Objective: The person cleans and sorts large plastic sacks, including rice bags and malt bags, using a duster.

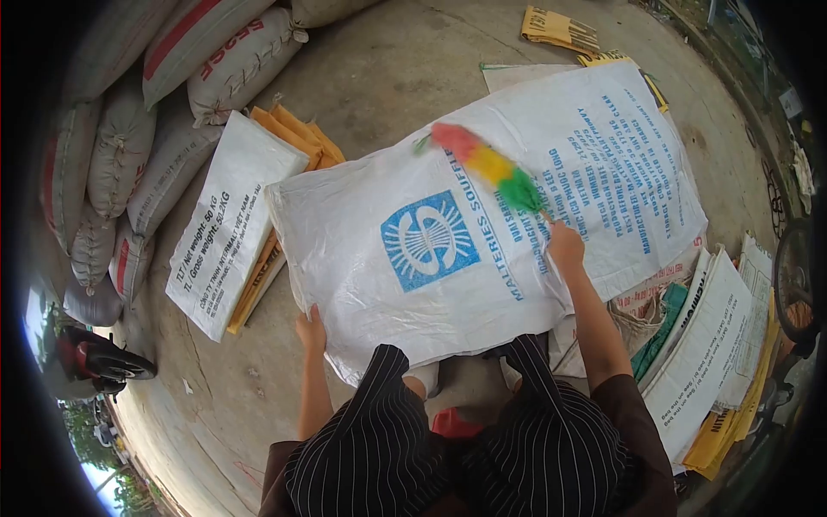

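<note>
White sack [345, 228], spread across mid-frame, looks light, limp and slick, best taken by its edges; the left hand [312, 330] pinches its lower-left edge, the right hand [565, 245] grips a colourful duster [489, 166].

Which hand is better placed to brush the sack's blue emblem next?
Probably the right hand: it holds the red, yellow and green duster over the white Malteries Soufflé sack, while the left hand is at the sack's left edge.

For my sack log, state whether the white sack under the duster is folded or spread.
Spread: the white sack lies broad and mostly flat, its blue emblem and printed lines showing, the left hand at its near edge.
</note>
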Motion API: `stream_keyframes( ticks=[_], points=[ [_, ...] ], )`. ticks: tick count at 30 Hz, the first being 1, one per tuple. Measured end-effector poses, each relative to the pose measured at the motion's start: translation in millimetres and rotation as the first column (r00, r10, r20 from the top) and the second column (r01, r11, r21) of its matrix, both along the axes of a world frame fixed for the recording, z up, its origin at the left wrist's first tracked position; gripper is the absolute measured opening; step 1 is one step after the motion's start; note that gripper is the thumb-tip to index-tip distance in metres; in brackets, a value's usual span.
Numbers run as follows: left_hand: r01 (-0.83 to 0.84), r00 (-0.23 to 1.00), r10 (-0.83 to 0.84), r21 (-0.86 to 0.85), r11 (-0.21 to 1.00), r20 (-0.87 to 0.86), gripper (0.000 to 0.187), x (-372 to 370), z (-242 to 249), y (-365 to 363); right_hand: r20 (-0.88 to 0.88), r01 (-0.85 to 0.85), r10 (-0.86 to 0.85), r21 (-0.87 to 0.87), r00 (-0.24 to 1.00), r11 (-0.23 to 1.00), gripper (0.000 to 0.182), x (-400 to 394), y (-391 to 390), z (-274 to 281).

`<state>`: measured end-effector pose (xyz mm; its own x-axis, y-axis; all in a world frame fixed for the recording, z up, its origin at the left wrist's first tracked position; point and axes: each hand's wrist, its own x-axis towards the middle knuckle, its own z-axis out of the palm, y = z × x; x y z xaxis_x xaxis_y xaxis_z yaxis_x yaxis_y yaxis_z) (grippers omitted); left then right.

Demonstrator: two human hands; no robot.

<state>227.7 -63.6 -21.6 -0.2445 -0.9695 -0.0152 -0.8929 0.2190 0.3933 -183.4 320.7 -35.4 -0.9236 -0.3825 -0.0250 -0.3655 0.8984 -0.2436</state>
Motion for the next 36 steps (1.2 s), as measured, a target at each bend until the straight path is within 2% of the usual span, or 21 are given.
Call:
stream_keyframes(
  ticks=[4,5,7,8,10,12,13,15,17,18,19,20,21,23,25,28,30,32,34,35,36],
  points=[
    [0.015,1.000,-0.015,0.021,1.000,0.004,0.046,4,1,-3,-0.049,0.323,-0.329,-0.100,0.943,0.941,0.028,-7,19,-3],
    [0.016,1.000,-0.016,0.028,0.999,0.018,0.046,5,2,-3,-0.064,0.276,-0.283,-0.101,0.957,0.956,0.028,1,10,-3],
    [0.031,0.999,-0.033,0.044,0.999,0.026,0.046,1,2,-1,-0.043,0.028,-0.044,-0.318,0.998,0.948,0.025,32,-20,5],
    [0.036,0.998,-0.038,0.046,0.998,0.040,0.047,1,4,-2,-0.015,-0.105,0.105,-0.299,0.994,0.948,0.021,51,-41,7],
    [0.065,0.997,-0.067,0.053,0.996,0.048,0.048,-5,13,-1,-0.048,-0.470,0.493,-0.397,0.868,0.788,0.018,89,-77,-1],
    [0.036,0.999,-0.043,0.207,0.978,0.028,0.048,-8,26,-1,-0.173,-0.727,0.706,-0.151,0.687,0.670,0.017,103,-93,10],
    [0.058,0.998,-0.064,0.203,0.978,0.024,0.048,3,13,-7,-0.178,-0.712,0.690,-0.151,0.702,0.685,0.017,93,-87,4],
    [-0.046,0.999,0.049,-0.240,0.970,0.009,0.046,34,-26,-26,0.034,-0.299,0.303,-0.087,0.952,0.950,0.015,49,-62,-17],
    [-0.028,1.000,0.026,-0.157,0.987,-0.016,0.045,36,-1,-30,-0.030,0.044,-0.046,-0.072,0.998,0.996,0.012,0,-10,-16],
    [-0.022,0.999,0.019,-0.061,0.998,-0.041,0.045,37,18,-31,-0.124,0.180,-0.187,-0.063,0.975,0.982,0.014,-21,23,-18],
    [-0.018,0.999,0.015,-0.066,0.998,-0.038,0.045,34,40,-31,-0.033,0.423,-0.422,0.026,0.906,0.906,0.019,-39,49,-8],
    [-0.014,0.995,0.009,-0.049,0.999,-0.097,0.044,27,64,-29,-0.066,0.552,-0.550,0.010,0.833,0.834,0.024,-50,76,-2],
    [-0.011,0.987,0.006,-0.031,0.999,-0.159,0.044,19,85,-22,-0.095,0.594,-0.594,-0.031,0.799,0.804,0.025,-61,99,-6],
    [0.056,0.994,-0.072,-0.187,0.981,-0.080,0.040,17,122,-26,-0.130,0.635,-0.637,-0.064,0.760,0.770,0.026,-64,116,-1],
    [0.107,0.955,-0.198,-0.364,0.925,-0.222,0.039,5,157,-23,-0.068,0.552,-0.558,-0.089,0.827,0.829,0.026,-53,100,26],
    [0.048,0.967,-0.142,-0.397,0.916,-0.211,0.041,-2,212,-21,0.012,0.052,-0.051,-0.262,0.999,0.964,0.023,0,60,33],
    [0.046,0.965,-0.148,-0.414,0.909,-0.217,0.043,-1,234,-23,0.120,-0.327,0.352,-0.184,0.928,0.927,0.013,36,33,36],
    [0.046,0.939,-0.195,-0.460,0.887,-0.282,0.043,2,248,-29,0.185,-0.471,0.495,-0.160,0.849,0.867,0.010,57,17,36],
    [0.091,0.969,-0.186,-0.460,0.883,-0.165,0.044,35,249,-62,0.148,-0.424,0.433,-0.092,0.889,0.901,0.011,32,19,23],
    [0.114,0.986,-0.156,-0.455,0.883,-0.056,0.044,54,247,-79,-0.007,-0.348,0.348,-0.062,0.937,0.936,0.010,3,26,15],
    [0.116,0.986,-0.158,-0.463,0.879,-0.052,0.044,69,245,-91,0.043,-0.176,0.175,0.033,0.984,0.984,0.011,-30,35,18]
  ],
)
